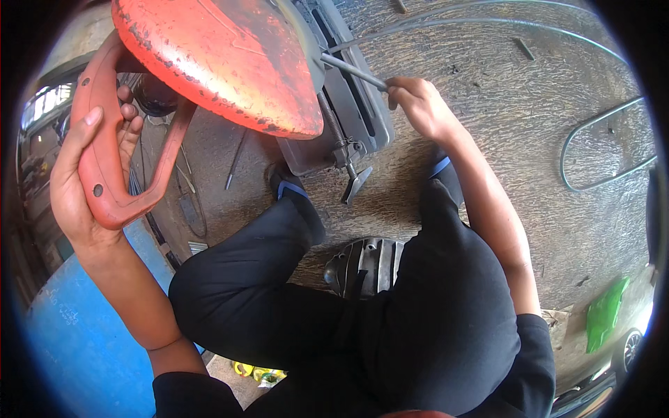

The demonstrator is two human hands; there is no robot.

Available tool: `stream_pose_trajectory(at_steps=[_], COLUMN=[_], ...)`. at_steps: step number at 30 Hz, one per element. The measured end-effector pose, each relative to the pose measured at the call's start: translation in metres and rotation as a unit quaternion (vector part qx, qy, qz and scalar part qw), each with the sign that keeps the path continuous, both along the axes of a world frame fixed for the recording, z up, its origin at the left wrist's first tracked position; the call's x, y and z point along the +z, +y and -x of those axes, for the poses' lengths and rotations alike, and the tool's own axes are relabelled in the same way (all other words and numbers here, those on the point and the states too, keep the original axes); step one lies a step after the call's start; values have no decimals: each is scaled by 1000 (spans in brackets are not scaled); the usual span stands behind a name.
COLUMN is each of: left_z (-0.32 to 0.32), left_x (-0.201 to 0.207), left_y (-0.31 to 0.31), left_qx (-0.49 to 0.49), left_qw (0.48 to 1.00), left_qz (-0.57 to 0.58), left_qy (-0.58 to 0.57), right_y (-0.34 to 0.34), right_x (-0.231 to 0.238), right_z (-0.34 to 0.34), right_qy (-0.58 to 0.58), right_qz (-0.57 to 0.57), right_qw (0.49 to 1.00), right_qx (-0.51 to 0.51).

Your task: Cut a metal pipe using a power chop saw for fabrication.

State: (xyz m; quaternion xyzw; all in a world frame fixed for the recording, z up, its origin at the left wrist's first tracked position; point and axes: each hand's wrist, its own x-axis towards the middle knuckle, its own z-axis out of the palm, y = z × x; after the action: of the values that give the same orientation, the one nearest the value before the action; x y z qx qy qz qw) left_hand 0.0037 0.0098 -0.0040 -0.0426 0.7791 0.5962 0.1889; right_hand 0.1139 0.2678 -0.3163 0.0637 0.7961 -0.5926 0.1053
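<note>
My left hand [73, 188] is wrapped round the red loop handle [100, 164] of a cut-off saw, its fingers passing through the opening. The saw's scuffed red blade guard [223, 63] rises at the upper left and hides the disc. With closed fingers my right hand [423, 104] grips one end of a grey metal rod [355, 72]. The rod's other end reaches in beside the guard, over the saw's grey base [380, 125]; its tip is partly hidden. A threaded vise screw [329, 122] with a crank handle [355, 184] extends from the base toward me.
Long bent metal rods [488, 22] and a looped rod [568, 157] lie on the worn brown floor [516, 111]. A finned metal motor housing [369, 265] sits between my legs. A blue surface [90, 327] is at the left, a green sheet [606, 313] at the right.
</note>
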Motion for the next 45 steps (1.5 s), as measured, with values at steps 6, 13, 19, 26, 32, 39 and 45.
stream_pose_trajectory(at_steps=[6, 13, 19, 26, 32, 39, 45], left_z=[-4, -4, -4, -5, -8, 0, -8], left_x=[-2, -2, -1, -2, -4, -1, -1], left_y=[3, 4, 3, 6, 11, -2, 1], left_qx=[-4, -6, -10, 3, 17, 7, 17], left_qw=[1000, 1000, 1000, 1000, 999, 1000, 999], left_qz=[-16, -29, -19, 0, 8, 7, 9], left_qy=[1, -3, 1, 18, 32, 12, 36], right_y=[-8, -23, -27, -32, -30, -6, -24], right_x=[-8, -10, -10, -14, -14, -25, -8], right_z=[-2, -4, -5, -7, -7, -3, 4], right_qy=[32, 82, 129, 206, 213, -47, -63], right_qz=[25, 0, -29, -39, -96, 106, 132], right_qw=[999, 996, 991, 977, 972, 993, 989], right_qx=[-3, -22, 4, -40, -31, -33, 16])
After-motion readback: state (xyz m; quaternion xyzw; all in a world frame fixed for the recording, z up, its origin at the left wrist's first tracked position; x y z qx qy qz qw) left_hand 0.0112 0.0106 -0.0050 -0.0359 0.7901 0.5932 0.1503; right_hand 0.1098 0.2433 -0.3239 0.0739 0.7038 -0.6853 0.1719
